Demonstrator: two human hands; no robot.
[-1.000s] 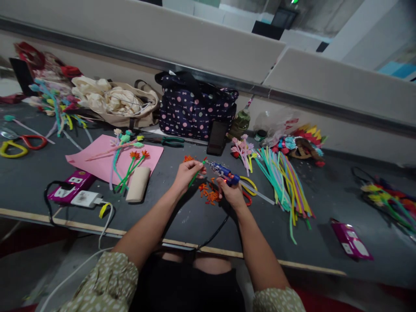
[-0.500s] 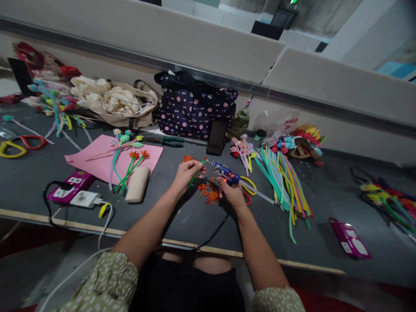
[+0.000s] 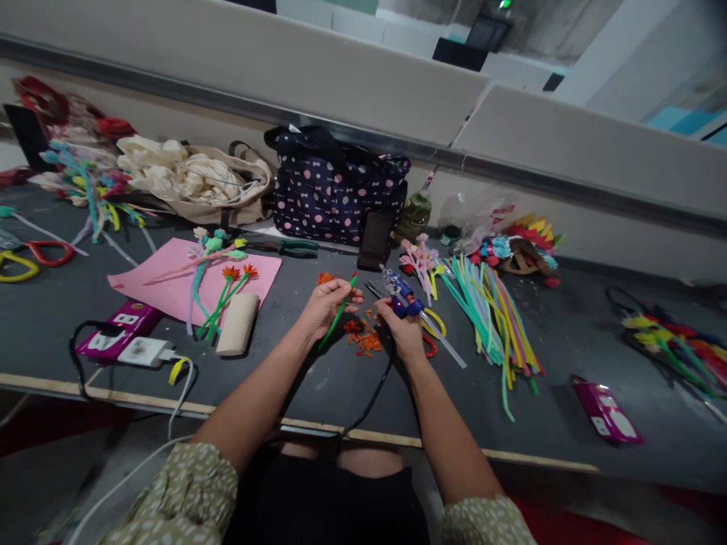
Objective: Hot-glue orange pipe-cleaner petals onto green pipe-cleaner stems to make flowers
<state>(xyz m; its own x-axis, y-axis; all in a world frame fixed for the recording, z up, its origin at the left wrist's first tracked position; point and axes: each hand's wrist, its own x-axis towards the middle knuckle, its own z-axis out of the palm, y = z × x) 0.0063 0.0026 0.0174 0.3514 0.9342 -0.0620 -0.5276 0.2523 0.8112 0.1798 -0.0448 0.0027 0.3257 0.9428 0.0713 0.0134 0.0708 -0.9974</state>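
My left hand (image 3: 332, 306) pinches a green pipe-cleaner stem (image 3: 338, 324) with a small red-orange tip. In my right hand (image 3: 402, 327) is a blue hot glue gun (image 3: 400, 291), its nozzle pointing up and left, apart from the stem. A clear glue stick (image 3: 446, 341) sticks out of the gun's back. Small orange pieces (image 3: 363, 339) lie scattered between my hands, and an orange cluster (image 3: 326, 278) sits behind my left fingers. Partly under the gun and right hand lie scissors (image 3: 436, 324) with yellow and red handles.
Pipe cleaners (image 3: 500, 322) lie to the right. On the left are a pink sheet (image 3: 170, 261), orange flowers (image 3: 230, 274), a cardboard tube (image 3: 237, 325) and a purple power box (image 3: 122, 333). A dark patterned bag (image 3: 335, 189) and a phone (image 3: 375, 238) stand behind. A black cord (image 3: 375, 393) crosses the front edge.
The glue gun has drawn away from the stem's tip and tilted more upright, uncovering the scissor blades. My left hand keeps the stem almost in place. The view has shifted slightly.
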